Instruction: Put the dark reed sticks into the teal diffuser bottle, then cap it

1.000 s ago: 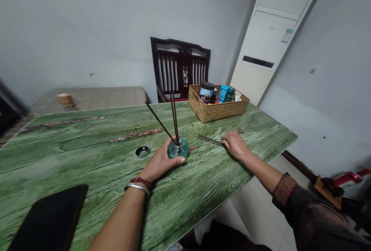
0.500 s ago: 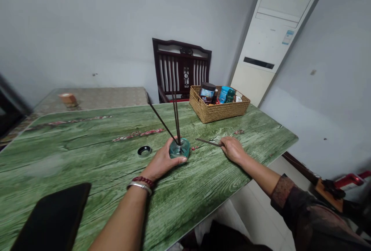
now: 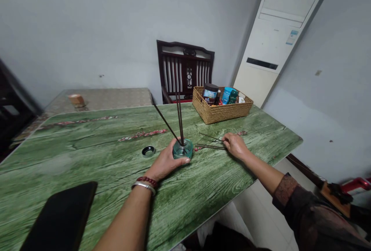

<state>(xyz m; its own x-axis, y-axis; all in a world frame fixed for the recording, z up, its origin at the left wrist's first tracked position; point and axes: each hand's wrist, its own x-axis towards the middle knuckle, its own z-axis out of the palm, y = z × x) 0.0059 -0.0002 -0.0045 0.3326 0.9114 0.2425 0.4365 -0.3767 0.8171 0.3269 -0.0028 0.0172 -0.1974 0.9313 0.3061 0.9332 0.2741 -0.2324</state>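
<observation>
Green wood-grain tabletop: black flat slab nearest, lower left. Left hand clamped around a teal glass bottle, which stands on the table; dark sticks rise from its neck, one tilted well over. Right hand rests near the bottle, fingertips together at loose dark sticks lying on the table; whether they are gripped, cannot tell. Black ring cap lies left of the bottle. Farther off: wicker basket holding jars, dark wooden chair beyond.
</observation>
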